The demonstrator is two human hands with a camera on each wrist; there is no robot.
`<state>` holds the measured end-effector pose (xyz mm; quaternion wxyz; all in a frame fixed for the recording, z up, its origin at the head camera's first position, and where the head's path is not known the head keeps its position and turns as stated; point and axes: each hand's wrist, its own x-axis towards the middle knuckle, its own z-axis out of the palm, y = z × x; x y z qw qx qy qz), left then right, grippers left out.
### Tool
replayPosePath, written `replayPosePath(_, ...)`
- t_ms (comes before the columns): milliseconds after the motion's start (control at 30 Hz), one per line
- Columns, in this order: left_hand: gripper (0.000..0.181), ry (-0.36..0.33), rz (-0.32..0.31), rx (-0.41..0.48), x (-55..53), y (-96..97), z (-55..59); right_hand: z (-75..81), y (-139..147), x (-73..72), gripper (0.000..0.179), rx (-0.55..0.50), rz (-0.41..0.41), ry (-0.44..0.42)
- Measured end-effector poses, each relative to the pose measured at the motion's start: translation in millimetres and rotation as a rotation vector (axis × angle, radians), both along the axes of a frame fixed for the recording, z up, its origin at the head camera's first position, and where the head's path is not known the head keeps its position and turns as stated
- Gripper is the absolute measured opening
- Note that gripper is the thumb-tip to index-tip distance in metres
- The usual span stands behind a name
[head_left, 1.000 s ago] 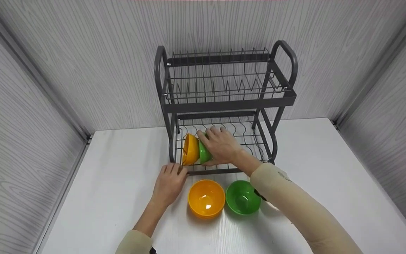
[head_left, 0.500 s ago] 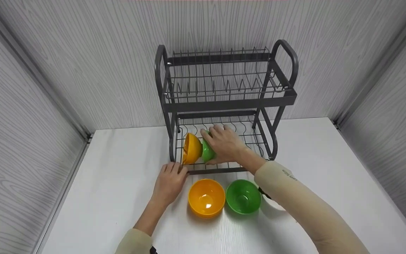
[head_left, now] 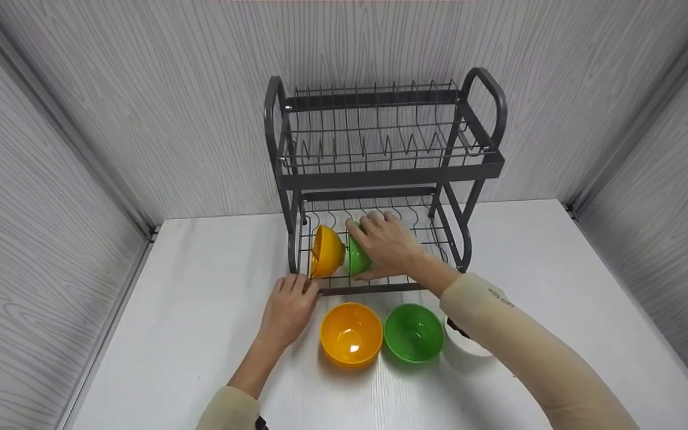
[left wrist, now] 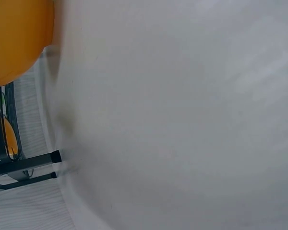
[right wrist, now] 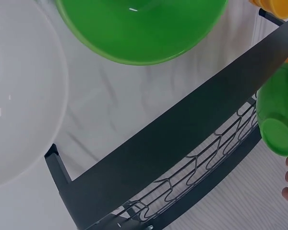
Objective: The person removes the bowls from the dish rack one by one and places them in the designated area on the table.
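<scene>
On the lower tier of the dark two-tier dish rack (head_left: 392,173), an orange bowl (head_left: 328,252) stands on its side at the left. My right hand (head_left: 389,245) grips a green bowl (head_left: 358,254), also tipped on its side, just right of the orange one with a small gap between them. The right wrist view shows the green bowl's (right wrist: 277,110) underside, with fingertips at its edge. My left hand (head_left: 287,310) holds the rack's front left corner; in the left wrist view only a sliver of it shows at the edge.
In front of the rack stand an upright stack of orange bowls (head_left: 351,334), a green bowl (head_left: 414,332) and a white bowl (head_left: 469,344), partly under the right sleeve. The upper tier has wire dividers. Panelled walls (head_left: 51,179) enclose the white tabletop (head_left: 200,286).
My right hand has shifted the green bowl rightward, away from the orange bowl, opening a gap between them. My left hand stays at the rack's corner.
</scene>
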<state>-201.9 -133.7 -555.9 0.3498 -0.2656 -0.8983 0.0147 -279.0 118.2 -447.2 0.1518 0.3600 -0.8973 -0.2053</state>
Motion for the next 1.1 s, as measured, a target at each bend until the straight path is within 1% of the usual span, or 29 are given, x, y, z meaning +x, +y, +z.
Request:
replayPosePath(233, 0.018, 0.002, 0.002, 0.007, -0.5, 0.6, -1.2, 0.2, 5.9, 2.9, 0.116, -0.055, 0.011, -0.014)
replayPosePath(400, 0.019, -0.011, 0.026, -0.004, 0.4, 0.9, -0.2, 0.7, 9.8, 5.2, 0.116, -0.074, 0.016, -0.003)
replayPosePath(500, 0.019, -0.019, 0.035, -0.007, 0.8, 1.2, 0.3, 1.5, 12.9, 6.8, 0.116, -0.071, 0.018, 0.005)
replayPosePath(700, 0.018, -0.027, 0.030, -0.001, 1.9, 1.4, 1.2, 4.4, 20.6, 11.2, 0.116, -0.076, 0.030, 0.008)
replayPosePath(867, 0.017, -0.032, 0.035, -0.004, 1.8, 1.3, 0.9, 4.4, 27.5, 14.6, 0.116, -0.072, 0.038, 0.030)
replayPosePath(1100, 0.017, -0.038, 0.030, 0.003, 1.9, 1.8, 0.9, 1.7, 35.7, 22.2, 0.118, -0.068, 0.047, -0.001)
